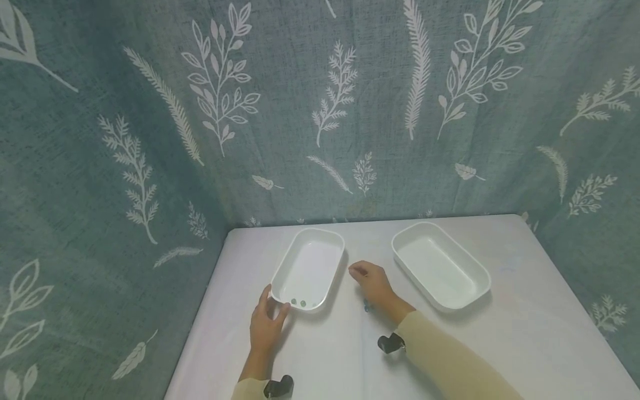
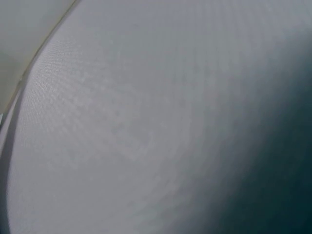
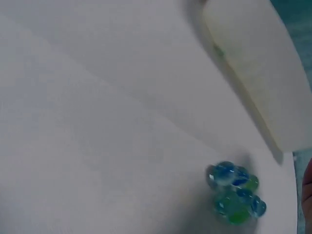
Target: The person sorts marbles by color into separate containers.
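At one white rectangular dish's [image 1: 312, 265] seven o'clock, the left hand [image 1: 266, 328] spreads, touching it; at three, the right hand [image 1: 374, 283] bunches, contents indiscernible; at four, glassy blue-green beads [image 3: 231, 202].

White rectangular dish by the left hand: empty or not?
Not empty: a few small greenish balls lie inside the dish, at its near end.

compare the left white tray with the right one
The left tray holds small greenish beads at its near end; the right tray shows none. The left tray's far end angles right, the right tray's angles left. Both are white, oblong and round-cornered.
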`<state>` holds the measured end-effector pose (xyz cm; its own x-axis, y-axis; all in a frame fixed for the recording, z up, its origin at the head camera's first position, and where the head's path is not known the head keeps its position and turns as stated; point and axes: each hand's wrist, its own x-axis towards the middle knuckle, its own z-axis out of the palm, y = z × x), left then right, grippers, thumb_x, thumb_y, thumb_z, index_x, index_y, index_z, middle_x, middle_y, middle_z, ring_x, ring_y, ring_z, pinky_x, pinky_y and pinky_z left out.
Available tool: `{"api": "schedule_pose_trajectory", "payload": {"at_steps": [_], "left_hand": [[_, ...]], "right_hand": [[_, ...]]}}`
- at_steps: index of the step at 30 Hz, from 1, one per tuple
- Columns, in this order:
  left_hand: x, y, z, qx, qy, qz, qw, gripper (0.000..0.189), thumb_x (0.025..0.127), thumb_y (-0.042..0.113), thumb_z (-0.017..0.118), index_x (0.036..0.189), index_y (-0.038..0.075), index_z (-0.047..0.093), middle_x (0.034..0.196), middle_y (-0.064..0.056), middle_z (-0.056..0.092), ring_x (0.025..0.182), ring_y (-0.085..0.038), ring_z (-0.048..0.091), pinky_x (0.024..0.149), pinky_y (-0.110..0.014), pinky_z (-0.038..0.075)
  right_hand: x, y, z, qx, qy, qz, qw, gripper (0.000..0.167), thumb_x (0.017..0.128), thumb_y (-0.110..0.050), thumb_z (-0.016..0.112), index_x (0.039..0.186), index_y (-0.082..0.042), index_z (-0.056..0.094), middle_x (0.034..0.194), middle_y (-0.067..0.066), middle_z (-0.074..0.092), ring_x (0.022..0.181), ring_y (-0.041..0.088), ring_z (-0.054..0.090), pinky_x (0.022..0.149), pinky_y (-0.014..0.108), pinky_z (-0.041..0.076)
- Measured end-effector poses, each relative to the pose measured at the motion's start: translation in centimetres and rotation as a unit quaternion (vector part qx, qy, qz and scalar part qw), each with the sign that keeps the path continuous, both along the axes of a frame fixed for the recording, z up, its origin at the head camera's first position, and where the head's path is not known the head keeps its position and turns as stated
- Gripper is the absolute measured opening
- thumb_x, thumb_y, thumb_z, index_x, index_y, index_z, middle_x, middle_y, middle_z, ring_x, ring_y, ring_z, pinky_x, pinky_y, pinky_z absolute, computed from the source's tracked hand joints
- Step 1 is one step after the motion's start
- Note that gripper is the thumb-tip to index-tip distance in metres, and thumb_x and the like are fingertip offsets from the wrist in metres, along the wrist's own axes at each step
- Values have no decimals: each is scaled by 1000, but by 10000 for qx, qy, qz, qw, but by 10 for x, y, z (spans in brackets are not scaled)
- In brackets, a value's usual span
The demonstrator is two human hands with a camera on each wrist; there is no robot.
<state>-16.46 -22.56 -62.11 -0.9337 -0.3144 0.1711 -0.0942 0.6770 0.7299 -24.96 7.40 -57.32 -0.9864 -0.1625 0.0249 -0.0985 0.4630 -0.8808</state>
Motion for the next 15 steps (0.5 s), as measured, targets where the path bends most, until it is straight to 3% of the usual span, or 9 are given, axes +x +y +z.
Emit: {"api": "schedule_pose_trajectory", "payload": {"at_steps": [6,11,15], "left_hand": [[0,-1,0,-42,170,-28,9998,77,86,49,70,150,19,37,143,-13,49,128,-41,45,103,-67,30],[-1,0,1,10,260,-66,9996,77,86,48,71,149,19,37,144,-12,49,128,-41,45,104,-66,29],[-1,1,0,-35,129,-41,9999,78,86,48,71,150,19,37,145,-13,48,129,-42,44,104,-67,28]], "right_hand": [[-1,19,6,-303,-34,-345,9989,25,99,-32,56,112,-14,68,107,0,70,111,26,61,96,49,47],[6,32,-3,23,7,-426,9991,26,100,-31,54,112,-13,68,105,0,70,102,22,64,91,45,50],[16,41,-13,296,226,-291,9989,22,99,-26,57,109,-11,69,101,0,70,88,17,64,82,40,52]]}}
